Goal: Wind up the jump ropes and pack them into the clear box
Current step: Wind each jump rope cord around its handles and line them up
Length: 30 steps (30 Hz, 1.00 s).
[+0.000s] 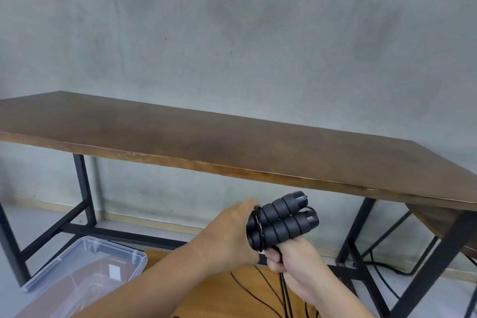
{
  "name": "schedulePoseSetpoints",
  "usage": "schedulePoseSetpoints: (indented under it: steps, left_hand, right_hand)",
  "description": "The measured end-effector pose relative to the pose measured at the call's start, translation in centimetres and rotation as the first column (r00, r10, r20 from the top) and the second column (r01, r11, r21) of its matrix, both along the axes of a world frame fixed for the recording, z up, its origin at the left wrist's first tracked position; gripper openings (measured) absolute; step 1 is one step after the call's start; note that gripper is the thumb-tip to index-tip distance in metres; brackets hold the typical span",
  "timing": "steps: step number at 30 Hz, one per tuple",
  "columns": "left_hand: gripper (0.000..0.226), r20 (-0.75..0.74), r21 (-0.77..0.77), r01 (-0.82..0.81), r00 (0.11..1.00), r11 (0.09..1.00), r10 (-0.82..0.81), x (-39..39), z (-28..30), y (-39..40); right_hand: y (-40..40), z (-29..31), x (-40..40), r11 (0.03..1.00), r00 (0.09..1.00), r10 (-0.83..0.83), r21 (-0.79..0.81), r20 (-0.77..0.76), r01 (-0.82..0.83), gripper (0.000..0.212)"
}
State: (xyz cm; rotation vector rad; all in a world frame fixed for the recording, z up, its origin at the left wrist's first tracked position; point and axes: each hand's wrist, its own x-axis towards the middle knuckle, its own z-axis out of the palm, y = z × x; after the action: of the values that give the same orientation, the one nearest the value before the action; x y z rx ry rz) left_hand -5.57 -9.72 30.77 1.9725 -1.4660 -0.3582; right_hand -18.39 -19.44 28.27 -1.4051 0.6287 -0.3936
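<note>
A mottled grey concrete wall point(232, 33) stands behind a long brown wooden table point(206, 142) with a worn front edge and black metal legs. In front of it, low in view, the right hand point(296, 263) is clenched round the two black jump rope handles point(281, 222), fingers curled under their lower ends; the handles lie side by side, ribbed foam cylinders with smooth hard caps pointing up toward the table. The left hand point(232, 235) pinches the thin glossy black rope point(258, 227) against the handles, where a few turns circle both of them. More of the cord hangs loose below the hands in slack strands over a lighter wooden surface point(219, 292). To the lower left sits the clear box point(85, 273), a transparent rectangular plastic tub with rounded corners, well apart from the handles.
</note>
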Motion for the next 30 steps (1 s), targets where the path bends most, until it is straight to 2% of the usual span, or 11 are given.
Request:
schedulePoseSetpoints:
  steps: [2,6,9,11,13,15,17,21,25,27,30]
  left_hand:
    - [0.046,0.053,-0.031,-0.025,0.998,0.999,0.027,0.3,-0.6,-0.3]
    - [0.041,-0.086,-0.078,-0.144,0.987,0.987,0.137,0.7,-1.5,-0.9]
    - [0.038,-0.056,-0.066,-0.172,0.984,0.983,0.169,1.0,-2.1,-1.3]
    - [0.046,-0.056,-0.042,-0.176,0.983,0.984,0.173,1.2,-2.3,-1.5]
    - [0.063,-0.04,-0.015,-0.169,0.985,0.986,0.168,1.5,-2.6,-1.7]
    - [0.07,-0.026,0.005,-0.166,0.986,0.986,0.167,1.6,-3.1,-1.9]
    - [0.066,0.021,0.033,-0.184,0.983,0.982,0.184,2.1,-3.3,-1.9]
    - [0.056,0.226,0.099,-0.239,0.951,0.966,0.212,3.6,-3.0,-1.6]
    - [0.046,0.419,0.173,-0.214,0.899,0.961,0.125,2.8,-2.7,-1.7]
    - [0.046,0.47,0.233,-0.199,0.88,0.952,0.069,2.5,-2.6,-1.9]
    - [0.049,0.453,0.355,-0.127,0.89,0.926,-0.052,2.1,-1.8,-1.6]
  right_hand:
    - [0.3,-0.5,0.0,0.999,1.0,0.005,0.036,0.0,-0.005,0.018]
    - [1.2,-1.0,0.5,1.0,0.999,0.029,-0.01,-0.026,-0.029,0.026]
    - [1.2,-0.8,0.6,0.975,0.984,0.016,-0.217,-0.175,-0.055,0.031]
    - [1.1,-0.3,0.5,0.893,0.949,-0.013,-0.431,-0.315,-0.131,0.034]
    - [1.0,0.1,0.4,0.808,0.925,-0.049,-0.559,-0.378,-0.186,0.036]
    - [0.9,0.4,0.4,0.781,0.91,-0.053,-0.584,-0.412,-0.219,0.037]
    - [0.8,0.4,0.5,0.774,0.881,-0.028,-0.568,-0.472,-0.28,0.037]
    - [0.9,1.0,0.2,0.711,0.814,-0.022,-0.581,-0.581,-0.396,0.038]
    - [1.2,3.0,0.0,0.524,0.736,-0.071,-0.653,-0.673,-0.547,0.03]
    - [1.2,4.7,-0.2,0.482,0.701,-0.08,-0.643,-0.709,-0.595,0.022]
    - [0.7,7.3,-0.5,0.439,0.7,-0.058,-0.648,-0.712,-0.623,0.019]
